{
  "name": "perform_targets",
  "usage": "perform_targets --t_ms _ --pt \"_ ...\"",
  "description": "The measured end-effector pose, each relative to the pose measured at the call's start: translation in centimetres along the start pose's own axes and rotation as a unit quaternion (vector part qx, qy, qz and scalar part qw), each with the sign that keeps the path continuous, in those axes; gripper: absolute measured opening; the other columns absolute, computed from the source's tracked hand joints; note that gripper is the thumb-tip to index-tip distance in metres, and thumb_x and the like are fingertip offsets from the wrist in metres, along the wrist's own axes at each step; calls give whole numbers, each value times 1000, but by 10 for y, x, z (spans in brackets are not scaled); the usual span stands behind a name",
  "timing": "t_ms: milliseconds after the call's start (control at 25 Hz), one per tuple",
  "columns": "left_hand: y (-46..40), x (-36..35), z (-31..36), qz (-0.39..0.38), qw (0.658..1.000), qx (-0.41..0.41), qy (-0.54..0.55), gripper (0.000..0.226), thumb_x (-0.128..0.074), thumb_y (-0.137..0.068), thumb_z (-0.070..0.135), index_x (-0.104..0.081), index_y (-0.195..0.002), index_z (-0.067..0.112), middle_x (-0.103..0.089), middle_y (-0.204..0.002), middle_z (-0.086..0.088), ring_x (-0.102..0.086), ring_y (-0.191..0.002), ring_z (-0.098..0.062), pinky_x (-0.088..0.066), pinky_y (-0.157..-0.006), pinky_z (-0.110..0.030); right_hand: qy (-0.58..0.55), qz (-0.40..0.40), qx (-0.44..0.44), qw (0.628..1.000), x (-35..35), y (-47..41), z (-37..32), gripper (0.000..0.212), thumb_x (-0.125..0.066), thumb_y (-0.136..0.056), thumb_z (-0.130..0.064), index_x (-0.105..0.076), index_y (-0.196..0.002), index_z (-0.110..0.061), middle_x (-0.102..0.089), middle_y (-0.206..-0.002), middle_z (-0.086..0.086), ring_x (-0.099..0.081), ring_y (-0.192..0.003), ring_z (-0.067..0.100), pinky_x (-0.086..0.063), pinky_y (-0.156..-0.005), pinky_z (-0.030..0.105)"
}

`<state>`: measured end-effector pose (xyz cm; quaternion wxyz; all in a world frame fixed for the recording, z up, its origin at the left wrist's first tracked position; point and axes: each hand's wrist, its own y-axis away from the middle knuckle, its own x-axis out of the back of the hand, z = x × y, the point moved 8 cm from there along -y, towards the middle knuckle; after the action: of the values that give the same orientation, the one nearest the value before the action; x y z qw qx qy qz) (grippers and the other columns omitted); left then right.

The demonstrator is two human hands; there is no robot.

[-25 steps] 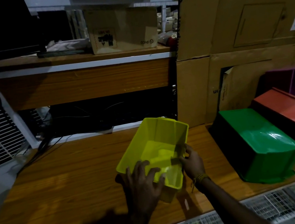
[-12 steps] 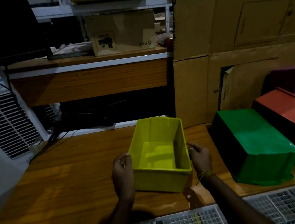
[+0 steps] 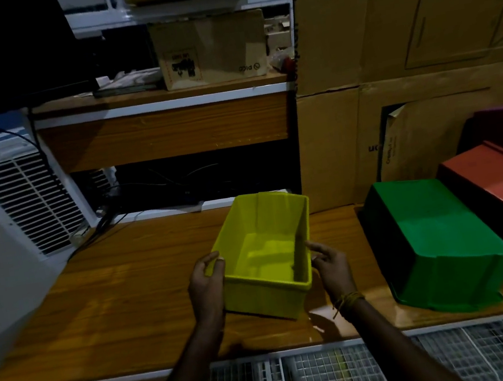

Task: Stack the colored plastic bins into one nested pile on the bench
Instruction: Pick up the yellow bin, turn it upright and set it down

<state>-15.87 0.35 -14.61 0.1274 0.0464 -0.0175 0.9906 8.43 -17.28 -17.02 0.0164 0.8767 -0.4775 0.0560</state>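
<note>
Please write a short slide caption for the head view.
Both hands hold an upright yellow bin on the bench, beside an overturned green bin.

There is one view only, from a camera worn on the person's head, looking forward and down across the wooden bench (image 3: 128, 288). It sits close: both forearms reach in from the bottom edge, and the left hand (image 3: 206, 282) and right hand (image 3: 330, 265) fall just below centre. The wide lens (straight lines bow near the borders) also takes in the shelf (image 3: 164, 131) behind and cardboard boxes (image 3: 384, 42) at upper right.
</note>
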Motion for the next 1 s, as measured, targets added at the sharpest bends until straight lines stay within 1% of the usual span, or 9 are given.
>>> perform_targets --t_ms 120,200,280,400,480,560,720,840,1000 --pt "-5 6 -5 0 988 7 -153 18 -67 -89 25 -71 -106 23 -63 -123 -13 -59 -105 -30 -51 -82 -38 48 -34 12 998 -19 15 11 38 -50 -90 12 -69 -117 -5 -62 -129 18 -59 -120 34 -50 -100 55" --pt "-3 6 2 24 932 -25 -361 21 -67 -86 32 -73 -105 27 -55 -134 -17 -44 -130 -37 -41 -103 -45 56 -41 19 997 -31 20 9 35 -52 -92 10 -69 -118 -5 -56 -133 17 -54 -124 31 -49 -104 49" --pt "7 -8 11 9 893 -91 -441 24 -65 -87 38 -71 -108 30 -47 -145 -16 -27 -145 -37 -25 -116 -47 58 -46 28 997 -46 23 5 31 -55 -93 7 -69 -118 -5 -52 -132 17 -53 -122 26 -51 -101 40" --pt "28 -42 5 -150 903 -149 -375 35 -57 -93 44 -63 -123 28 -64 -130 -2 -50 -131 -20 -13 -122 -39 50 -68 34 996 -74 30 -2 27 -60 -93 0 -68 -117 -8 -48 -129 15 -55 -116 23 -53 -89 20" --pt "36 -51 0 -213 867 -185 -411 42 -51 -95 47 -56 -133 31 -70 -119 6 -60 -117 -10 -8 -122 -35 81 -80 50 992 -87 28 -8 26 -63 -92 -2 -67 -114 -16 -46 -129 13 -57 -108 17 -50 -79 8" --pt "27 -41 0 -231 843 -218 -434 38 -51 -95 42 -57 -132 34 -70 -120 11 -61 -115 -8 -10 -122 -35 154 -84 79 981 -92 20 -14 27 -67 -91 -9 -67 -113 -25 -43 -134 14 -57 -108 17 -51 -83 15" --pt "-11 -1 -6 -299 834 -219 -409 39 -54 -84 42 -67 -119 34 -72 -109 12 -62 -112 -9 -11 -122 -43 333 -41 100 937 -87 -9 -18 27 -70 -90 -23 -69 -117 -27 -26 -155 14 -36 -140 31 -46 -106 45" --pt "-49 47 -13 -232 840 -213 -442 33 -61 -81 32 -71 -113 32 -71 -116 10 -49 -131 -17 -19 -119 -41 413 -15 108 904 -87 -23 -23 22 -66 -92 -19 -71 -113 -23 -36 -152 16 -37 -140 36 -44 -106 50" --pt "-68 82 -2 -48 848 -212 -484 28 -67 -81 16 -75 -104 28 -72 -110 -1 -56 -108 -28 -42 -93 -37 423 -14 147 894 -109 -6 -32 18 -67 -90 -23 -73 -106 -16 -68 -107 14 -63 -103 34 -52 -84 43"
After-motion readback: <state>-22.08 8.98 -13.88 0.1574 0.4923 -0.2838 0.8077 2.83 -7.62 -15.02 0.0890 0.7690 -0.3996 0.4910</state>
